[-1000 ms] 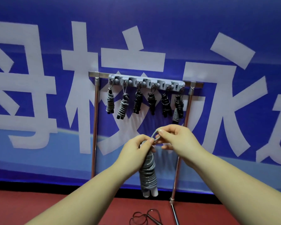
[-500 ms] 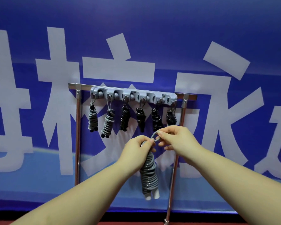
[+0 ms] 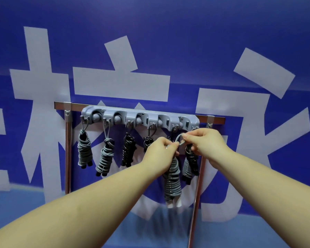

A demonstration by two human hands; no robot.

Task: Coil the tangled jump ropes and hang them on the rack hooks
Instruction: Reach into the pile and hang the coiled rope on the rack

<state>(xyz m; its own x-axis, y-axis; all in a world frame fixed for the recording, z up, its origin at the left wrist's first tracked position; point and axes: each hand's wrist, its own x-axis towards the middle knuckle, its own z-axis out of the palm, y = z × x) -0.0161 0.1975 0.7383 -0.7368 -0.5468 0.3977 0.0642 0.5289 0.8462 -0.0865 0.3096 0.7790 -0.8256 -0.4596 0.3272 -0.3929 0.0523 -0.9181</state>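
A coiled grey jump rope [image 3: 172,183] with white handle ends hangs from my hands, just below the grey hook rack [image 3: 140,119]. My left hand [image 3: 159,151] grips the top of the coil. My right hand [image 3: 204,142] pinches the rope's small loop [image 3: 179,137], held under the rack's right end. Several coiled ropes hang on the hooks: two grey ones [image 3: 84,151] at the left, black ones [image 3: 128,152] in the middle, and a grey-and-black one [image 3: 190,165] at the right, partly hidden by my hands.
The rack is fixed to a steel frame with a top bar [image 3: 64,105] and two upright legs [image 3: 67,158] standing in front of a blue banner with large white characters. The right leg [image 3: 197,194] runs down beside the hanging coil.
Both hands have risen with the coil toward the rack's right end, and the view has moved closer and tilted up, so the floor is out of sight.
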